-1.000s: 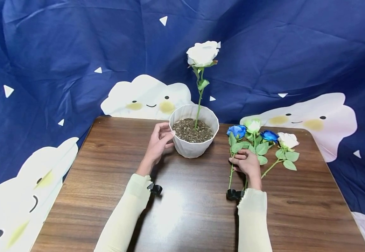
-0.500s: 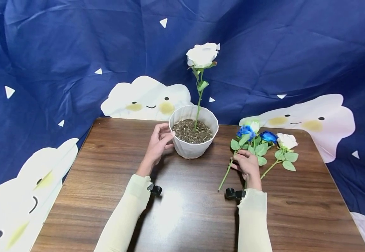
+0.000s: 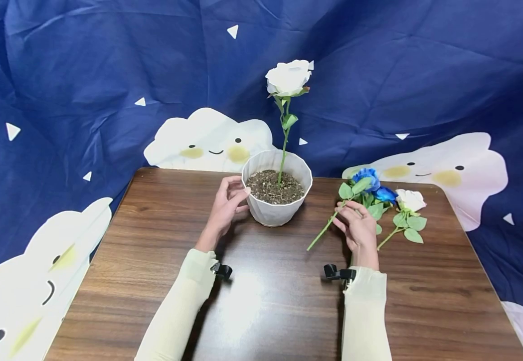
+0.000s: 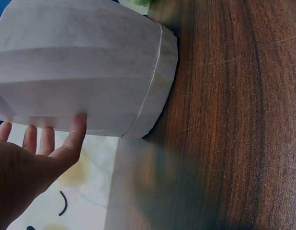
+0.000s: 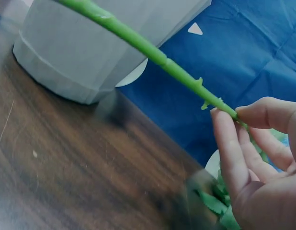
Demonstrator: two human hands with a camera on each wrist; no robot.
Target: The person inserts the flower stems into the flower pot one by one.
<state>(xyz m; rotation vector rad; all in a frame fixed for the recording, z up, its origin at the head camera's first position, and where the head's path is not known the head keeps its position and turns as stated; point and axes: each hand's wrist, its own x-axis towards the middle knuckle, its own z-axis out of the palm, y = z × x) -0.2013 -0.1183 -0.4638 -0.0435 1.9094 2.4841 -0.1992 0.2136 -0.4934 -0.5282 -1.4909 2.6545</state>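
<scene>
My right hand (image 3: 359, 228) pinches the green stem (image 5: 153, 52) of a blue rose (image 3: 366, 179) between thumb and fingertips. The stem slants, its cut end pointing down and left toward the pot. A white faceted flowerpot (image 3: 274, 213) with dark soil (image 3: 270, 186) stands at the table's far side. One white rose (image 3: 288, 78) rises upright from that soil. At the pot's left side is my left hand (image 3: 224, 208), thumb and relaxed fingertips against the outer wall; in the left wrist view its thumb (image 4: 77, 132) lies on the pot's side.
Another blue rose (image 3: 385, 194) and a white rose (image 3: 410, 200) lie right of my right hand on the brown wooden table (image 3: 284, 306). A blue cloth (image 3: 378, 75) with cloud faces hangs behind the table.
The blue rose has come off the table in my right hand, its bloom shifting right and its stem tilting toward the pot. It now covers the pale green-white rose. My left hand stays put.
</scene>
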